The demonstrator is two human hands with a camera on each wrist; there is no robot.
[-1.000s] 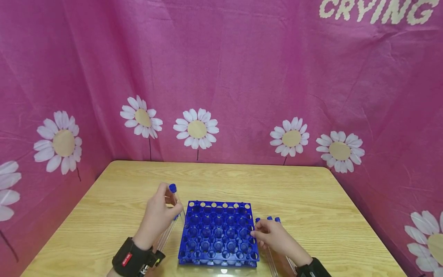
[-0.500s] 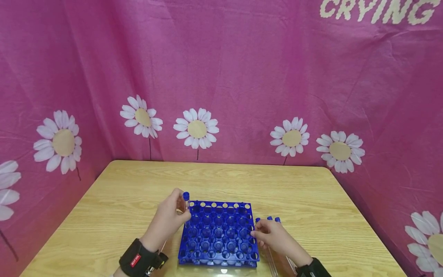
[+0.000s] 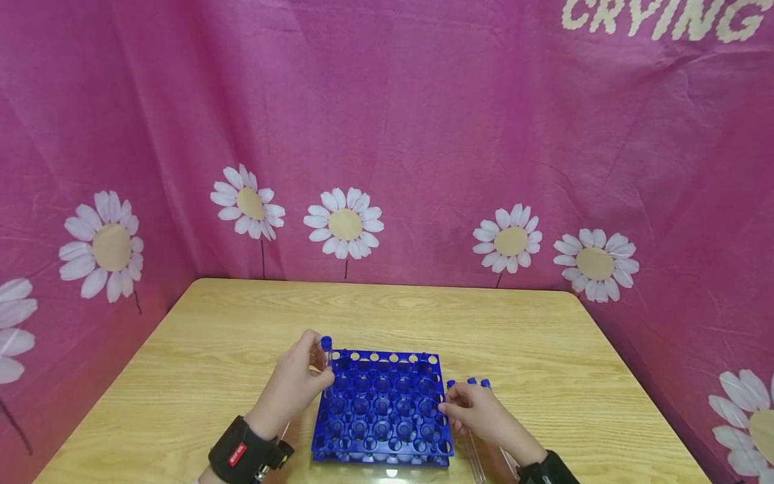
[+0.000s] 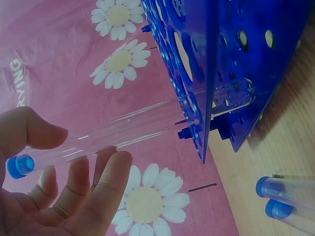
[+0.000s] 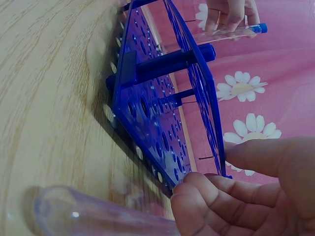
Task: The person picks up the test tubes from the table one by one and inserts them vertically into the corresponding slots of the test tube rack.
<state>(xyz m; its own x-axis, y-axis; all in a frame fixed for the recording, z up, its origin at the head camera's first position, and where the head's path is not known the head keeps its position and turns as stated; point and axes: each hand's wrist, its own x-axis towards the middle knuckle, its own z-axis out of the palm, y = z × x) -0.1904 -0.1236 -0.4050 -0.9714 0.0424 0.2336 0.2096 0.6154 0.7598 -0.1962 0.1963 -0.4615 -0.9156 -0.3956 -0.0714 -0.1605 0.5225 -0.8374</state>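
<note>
My left hand pinches a clear test tube just below its blue cap. The left wrist view shows the tube's rounded end passing through the top plate of the blue test tube rack, reaching the lower plate. It stands at the rack's far left corner. With thumb above and fingers below, my right hand holds the right edge of the rack's top plate. In the right wrist view, the thumb lies against that plate.
Several capped test tubes lie on the wooden table to the right, partly under my right hand. More blue-capped tubes lie left of the rack. A pink curtain with daisies hangs behind the table.
My left hand has moved right to the rack, and the test tube has gone from tilted outside it to upright in a corner hole. My right hand has stayed put.
</note>
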